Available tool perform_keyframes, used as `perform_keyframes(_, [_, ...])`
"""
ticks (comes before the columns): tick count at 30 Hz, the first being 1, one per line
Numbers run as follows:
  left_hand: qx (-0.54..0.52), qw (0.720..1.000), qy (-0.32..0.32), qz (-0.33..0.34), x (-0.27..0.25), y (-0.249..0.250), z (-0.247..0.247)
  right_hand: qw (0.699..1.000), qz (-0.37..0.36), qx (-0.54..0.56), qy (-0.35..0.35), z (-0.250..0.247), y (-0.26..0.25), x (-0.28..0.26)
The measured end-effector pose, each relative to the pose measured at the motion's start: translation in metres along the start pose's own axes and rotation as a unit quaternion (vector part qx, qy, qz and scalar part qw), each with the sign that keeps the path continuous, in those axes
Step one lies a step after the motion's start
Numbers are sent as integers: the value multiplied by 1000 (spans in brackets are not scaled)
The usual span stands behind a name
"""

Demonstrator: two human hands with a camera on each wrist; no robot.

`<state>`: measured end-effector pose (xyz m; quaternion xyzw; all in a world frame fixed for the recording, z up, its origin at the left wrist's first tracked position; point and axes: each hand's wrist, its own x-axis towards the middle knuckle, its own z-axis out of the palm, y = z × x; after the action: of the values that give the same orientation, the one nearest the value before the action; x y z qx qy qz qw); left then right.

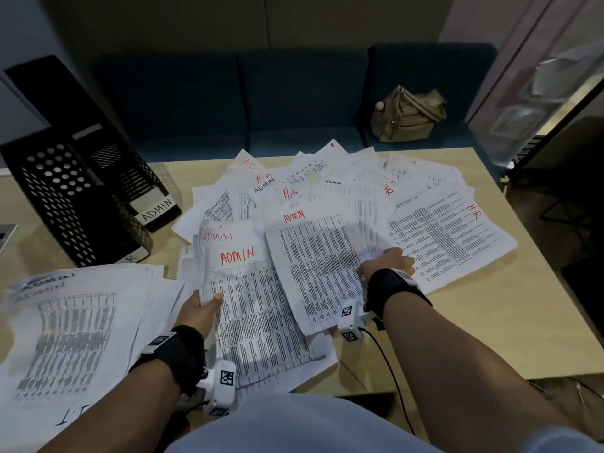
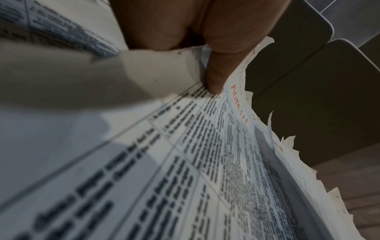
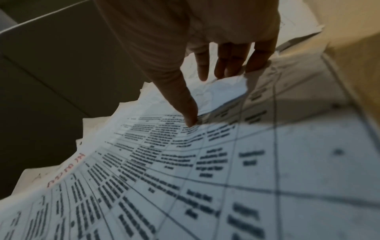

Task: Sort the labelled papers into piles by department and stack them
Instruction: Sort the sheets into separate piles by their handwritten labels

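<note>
Printed sheets hand-marked ADMIN, HR or IT lie fanned over the wooden table [image 1: 490,322]. My left hand [image 1: 207,302] grips the left edge of a small stack of ADMIN papers [image 1: 251,305]; in the left wrist view the thumb [image 2: 213,78] presses on the top page [image 2: 185,162]. My right hand [image 1: 390,261] pinches the right edge of a single ADMIN sheet [image 1: 318,266], which overlaps that stack. In the right wrist view its thumb [image 3: 185,104] lies on the sheet [image 3: 185,170], and the other fingers [image 3: 226,65] reach past its edge.
Two black mesh file holders [image 1: 75,197] stand at the back left, one labelled ADMIN [image 1: 157,209]. A loose pile with ADMIN and IT marks [image 1: 68,338] lies at the near left. HR sheets [image 1: 447,230] spread right. A brown bag [image 1: 407,116] sits on the sofa behind.
</note>
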<state>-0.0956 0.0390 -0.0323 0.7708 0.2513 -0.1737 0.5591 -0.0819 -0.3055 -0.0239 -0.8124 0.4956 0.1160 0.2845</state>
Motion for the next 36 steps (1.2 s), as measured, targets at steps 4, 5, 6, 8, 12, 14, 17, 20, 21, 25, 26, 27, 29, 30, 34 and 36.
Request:
perform_keyframes(4, [-7, 1000, -4, 6, 0, -2, 1, 995, -21, 96, -36, -1, -1, -5])
perform_keyframes(5, [-8, 1000, -3, 8, 1, -4, 1, 992, -42, 107, -51, -3, -2, -7])
perform_keyframes(6, [-5, 1000, -2, 9, 2, -5, 1, 990, -80, 100, -52, -4, -2, -9])
perform_keyframes(8, [-2, 1000, -2, 10, 3, -7, 0, 983, -176, 59, -5, -4, -3, -22])
perform_keyframes(12, [-7, 1000, -6, 13, 4, -7, -1, 914, -391, 21, 109, 4, -4, -65])
perform_keyframes(14, [-5, 1000, -8, 8, 2, -7, -1, 872, -473, -4, 122, 10, -1, -80])
perform_keyframes(17, [5, 1000, -3, 3, 2, -8, -1, 849, -514, -10, 121, 13, 0, -92])
perform_keyframes(20, [2, 1000, -8, 0, 4, -9, -1, 902, -417, 38, 105, 0, -5, -82])
perform_keyframes(21, [1, 1000, -8, 0, 5, -9, 0, 921, -372, 32, 108, -3, -3, -69])
perform_keyframes(25, [14, 1000, -8, 5, 1, -7, 2, 966, -215, -110, 93, -6, 17, -24])
perform_keyframes(26, [17, 1000, -9, 5, -1, -6, 3, 972, -192, -117, 75, -6, 20, -19])
perform_keyframes(27, [14, 1000, -8, 4, 0, -6, 3, 976, -176, -112, 57, -7, 22, -16])
perform_keyframes(29, [14, 1000, -6, 5, 0, -7, 2, 981, -158, -109, 41, -7, 21, -12])
perform_keyframes(30, [15, 1000, -8, 7, 0, -8, 2, 983, -147, -99, 43, -9, 19, -12])
perform_keyframes(34, [13, 1000, -6, 6, 4, -10, 2, 982, -182, -15, 48, -14, 16, -17])
perform_keyframes(36, [11, 1000, -1, 5, 5, -10, 3, 963, -258, 23, 76, -20, 15, -26])
